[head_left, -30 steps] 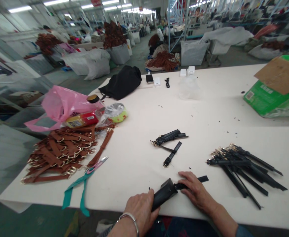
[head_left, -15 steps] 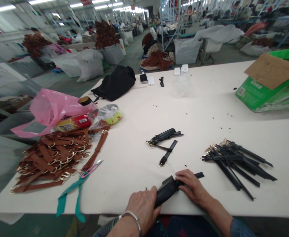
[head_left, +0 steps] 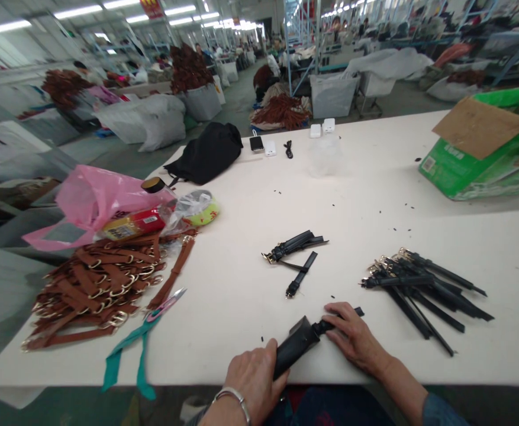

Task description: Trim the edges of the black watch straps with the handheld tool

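Note:
My left hand point(head_left: 254, 370), with a silver bangle at the wrist, is wrapped round a smooth black object point(head_left: 295, 348) with a flared far end; its exact kind is unclear. At that end, my right hand point(head_left: 352, 337) pinches a black strap point(head_left: 322, 326), whose tip shows beyond the fingers. Strap and black object meet, but how they join is not visible. Ahead lie a few black buckled straps point(head_left: 295, 245) and one separate short strap point(head_left: 301, 275). Right of my right hand is a pile of black straps point(head_left: 428, 293) with gold buckles.
Brown straps point(head_left: 94, 284) with metal rings are heaped at left, beside scissors point(head_left: 168, 303) tied with teal cloth. Behind them are a pink bag point(head_left: 93, 198) and a black bag point(head_left: 208, 154). A green box point(head_left: 472, 160) stands at right. Small black scraps dot the white table point(head_left: 232, 284).
My right hand has shifted slightly right, away from the black object, exposing more of the strap between them. My left hand keeps its hold. The view has moved a little.

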Tool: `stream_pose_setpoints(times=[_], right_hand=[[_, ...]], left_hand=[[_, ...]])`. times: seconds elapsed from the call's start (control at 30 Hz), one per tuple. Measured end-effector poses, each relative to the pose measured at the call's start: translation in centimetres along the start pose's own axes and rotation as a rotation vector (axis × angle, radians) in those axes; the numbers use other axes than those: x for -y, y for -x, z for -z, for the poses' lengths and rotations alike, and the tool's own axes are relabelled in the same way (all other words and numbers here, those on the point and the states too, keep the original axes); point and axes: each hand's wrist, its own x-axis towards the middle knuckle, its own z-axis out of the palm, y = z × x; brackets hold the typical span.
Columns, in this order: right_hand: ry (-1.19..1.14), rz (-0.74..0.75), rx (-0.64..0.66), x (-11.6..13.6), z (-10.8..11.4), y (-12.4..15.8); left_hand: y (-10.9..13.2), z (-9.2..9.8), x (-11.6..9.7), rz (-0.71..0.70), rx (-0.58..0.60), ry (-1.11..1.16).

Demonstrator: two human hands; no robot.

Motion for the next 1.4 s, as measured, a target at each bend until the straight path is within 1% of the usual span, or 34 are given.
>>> stream_pose_setpoints(times=[0.13, 0.23, 0.37, 0.43, 0.57, 0.63, 0.7, 0.83, 0.93, 1.03, 1.2, 1.3, 1.4], right_hand=[[0.024, -0.001, 0.011, 0.4, 0.3, -0.6], [-0.018, -0.014, 0.004, 0.4, 0.5, -1.0], [-0.046, -0.070, -0.024, 0.0, 0.9, -0.7], [-0.040, -0.081, -0.026, -0.1, 0.9, -0.5], [-0.038, -0.084, -0.041, -0.2, 0.7, -0.4], [-0.042, -0.072, -0.055, -0.3, 0.6, -0.4], [-0.048, -0.060, -0.064, -0.3, 0.6, -0.4], [-0.059, -0.077, -0.062, -0.4, 0.6, -0.4], [-0.074, -0.088, -0.049, -0.6, 0.7, -0.4], [-0.092, -0.073, -0.031, -0.8, 0.7, -0.3], [-0.087, -0.041, -0.050, -0.9, 0.6, -0.3], [-0.069, -0.037, -0.058, -0.9, 0.5, -0.4], [-0.054, -0.035, -0.062, -0.9, 0.4, -0.4]], left_hand=[[-0.2, 0.5, -0.3, -0.008, -0.010, -0.021], [-0.2, 0.3, -0.1, 0.012, 0.013, -0.010], [0.0, 0.3, 0.3, 0.030, 0.032, -0.017], [0.1, 0.7, 0.5, 0.033, 0.034, -0.037], [0.5, 2.4, 1.0, 0.072, 0.002, -0.062], [0.6, 3.0, 0.7, 0.062, -0.015, -0.048], [0.4, 3.2, -0.2, 0.019, -0.009, -0.044], [-1.2, 2.7, -2.7, -0.045, 0.000, -0.074], [-2.3, 2.5, -3.4, -0.046, -0.028, -0.071], [-2.0, 2.3, -2.6, -0.028, -0.020, -0.074], [-0.2, 1.8, -0.6, -0.003, 0.050, -0.097], [0.1, 1.7, -0.6, 0.009, 0.079, -0.087], [-0.2, 1.3, -1.1, 0.014, 0.054, -0.083]])
